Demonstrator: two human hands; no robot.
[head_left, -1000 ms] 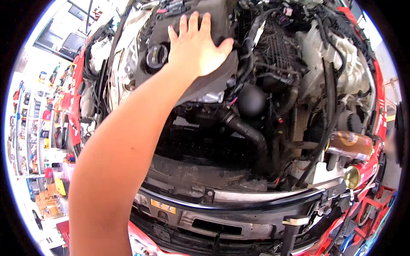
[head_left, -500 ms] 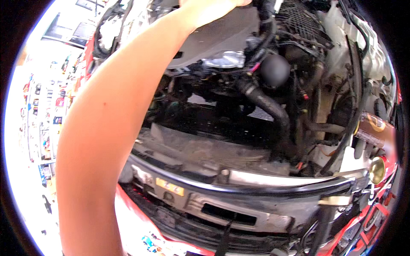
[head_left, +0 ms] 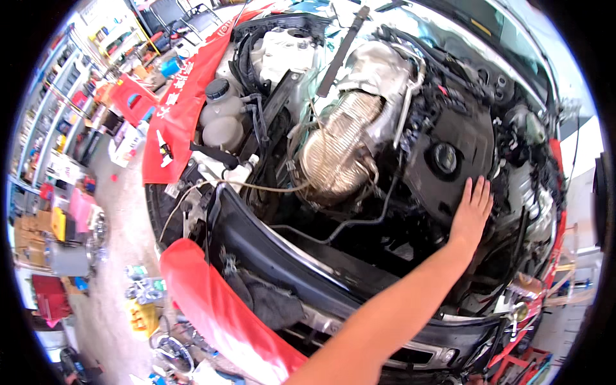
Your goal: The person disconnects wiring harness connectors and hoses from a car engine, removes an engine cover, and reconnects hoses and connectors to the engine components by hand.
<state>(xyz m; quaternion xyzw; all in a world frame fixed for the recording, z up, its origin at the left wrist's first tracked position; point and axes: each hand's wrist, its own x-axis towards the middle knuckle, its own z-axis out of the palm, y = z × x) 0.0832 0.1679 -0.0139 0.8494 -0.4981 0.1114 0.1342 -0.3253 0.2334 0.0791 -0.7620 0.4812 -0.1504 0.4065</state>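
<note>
My left forearm reaches up and to the right across the front of an open engine bay. My left hand [head_left: 471,215] is open, its fingers stretched out over the near right edge of a dark plastic engine cover [head_left: 423,170]. Whether the palm presses on the cover cannot be made out. A round dark piece [head_left: 443,159] stands in the middle of the cover. Left of it is a ribbed metal heat shield [head_left: 343,147], with a thin pale hose [head_left: 276,188] running across its near side. My right hand is out of the picture.
A coolant tank [head_left: 221,119] with a black cap stands at the bay's left. Red protective covers [head_left: 224,301] drape over the car's left side and front. A long dark panel [head_left: 276,250] crosses the front. Shelves [head_left: 54,115] and scattered goods [head_left: 144,289] lie at left.
The view has swung left and taken in more of the bay and workshop. My left arm now appears nearer the middle, with its hand fully in sight on the engine cover.
</note>
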